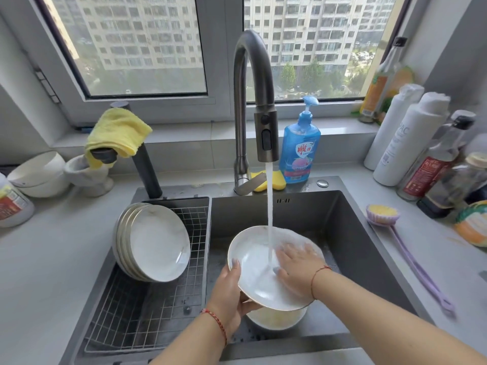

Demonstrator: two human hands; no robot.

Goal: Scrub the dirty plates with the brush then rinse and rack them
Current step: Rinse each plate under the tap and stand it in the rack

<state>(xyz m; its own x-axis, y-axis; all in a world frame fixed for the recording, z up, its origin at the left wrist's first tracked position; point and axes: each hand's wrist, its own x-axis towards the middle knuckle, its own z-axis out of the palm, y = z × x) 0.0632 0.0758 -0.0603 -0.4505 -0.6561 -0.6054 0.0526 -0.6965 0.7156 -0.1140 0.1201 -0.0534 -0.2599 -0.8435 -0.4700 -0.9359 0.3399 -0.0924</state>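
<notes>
A white plate (253, 256) is tilted over the sink (342, 233) under the running water from the faucet (266, 138). My left hand (232, 288) grips its lower left rim, thumb on the inside. My right hand (297, 270) lies flat on the plate's wet inner face, fingers spread. Below the plate sits another white dish (276, 320), partly hidden. Several clean plates (155, 243) lean on edge in the wire rack (147, 312) at the sink's left. The purple long-handled brush (400, 241) lies on the counter to the right, untouched.
A blue soap bottle (300, 148) and a yellow sponge (276, 180) stand behind the sink. Bottles (411, 143) crowd the right counter. White bowls (39, 175) and a yellow cloth (118, 133) are at the back left.
</notes>
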